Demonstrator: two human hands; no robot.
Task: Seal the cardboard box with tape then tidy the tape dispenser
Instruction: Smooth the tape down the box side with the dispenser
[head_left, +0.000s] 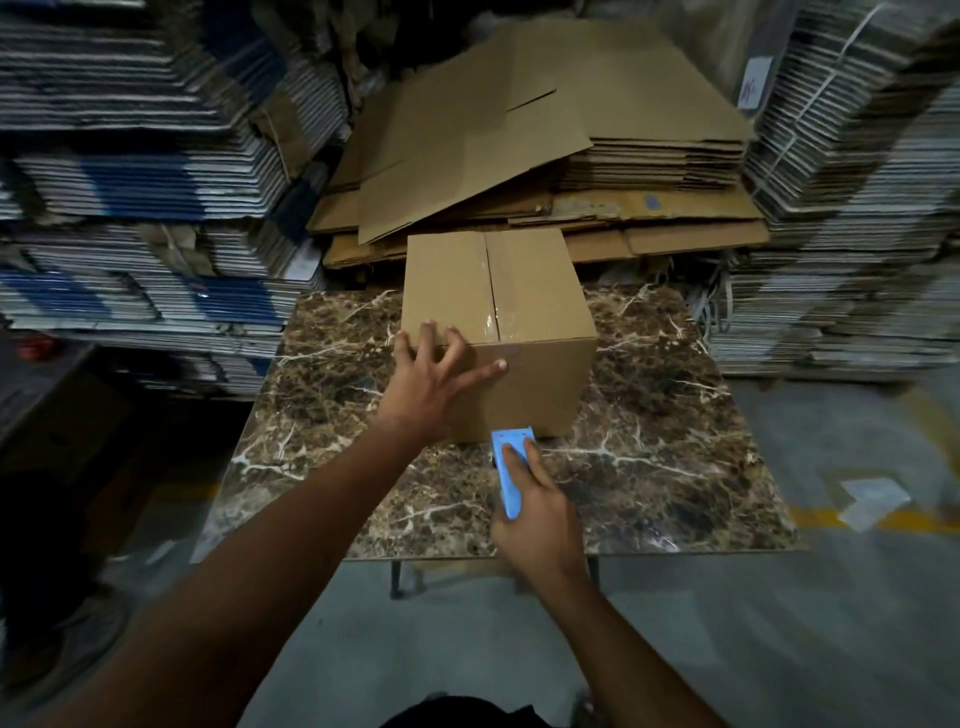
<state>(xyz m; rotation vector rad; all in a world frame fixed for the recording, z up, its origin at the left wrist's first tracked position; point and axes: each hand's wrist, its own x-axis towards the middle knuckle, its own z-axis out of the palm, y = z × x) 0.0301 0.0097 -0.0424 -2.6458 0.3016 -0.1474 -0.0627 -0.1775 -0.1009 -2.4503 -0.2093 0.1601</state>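
A closed brown cardboard box (535, 291) stands on the marble table top (665, 415). Clear tape runs along its top seam and down over the near edge. My left hand (436, 374) lies flat with fingers spread on the box's near left corner, thumb across the front face. My right hand (540, 509) grips a blue tape dispenser (511, 467). The dispenser's head touches the bottom of the box's front face, close to the table. The tape roll is hidden under my hand.
Flattened brown cartons (545, 156) are piled just behind the table. Tall stacks of bundled flat cardboard rise on the left (130, 208) and on the right (841, 234). Grey floor with a yellow line (831, 519) lies to the right.
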